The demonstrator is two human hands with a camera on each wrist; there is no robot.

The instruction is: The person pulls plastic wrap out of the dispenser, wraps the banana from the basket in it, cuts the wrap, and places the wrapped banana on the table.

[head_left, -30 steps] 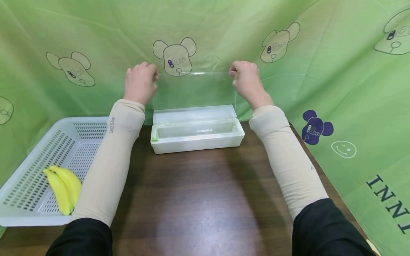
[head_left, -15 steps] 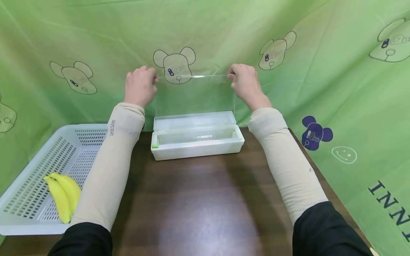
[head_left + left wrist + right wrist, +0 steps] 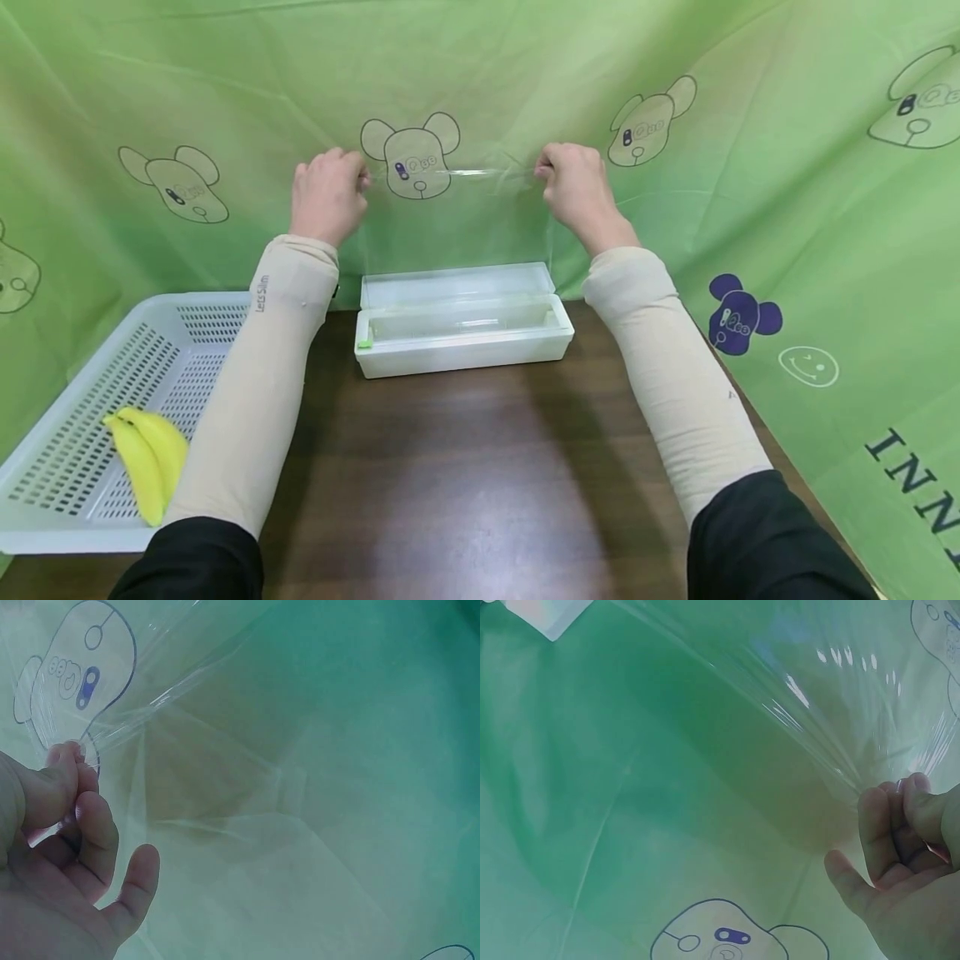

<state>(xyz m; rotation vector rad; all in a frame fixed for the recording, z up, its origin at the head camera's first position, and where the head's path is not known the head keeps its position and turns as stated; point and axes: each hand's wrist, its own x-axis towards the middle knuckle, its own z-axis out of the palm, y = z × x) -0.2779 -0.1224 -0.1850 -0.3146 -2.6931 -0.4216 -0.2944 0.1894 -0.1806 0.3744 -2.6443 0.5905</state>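
Observation:
A sheet of clear plastic wrap is stretched taut between my two raised hands, its top edge glinting, and it runs down to the open white box. My left hand pinches one corner between thumb and fingers; in the left wrist view the film gathers into creases at the fingertips. At the other corner my right hand pinches the film likewise, and creases fan out from its fingertips in the right wrist view. The box's lid is tipped back, and a green piece sits at its front left.
To the left stands a light perforated plastic basket with yellow bananas in it, partly behind my left forearm. A green printed cloth hangs behind and to the right of the dark wooden table.
The head view has tilted upward, so box, basket and bananas sit lower in it. Both hands keep their pinch on the plastic wrap, which stays stretched between them.

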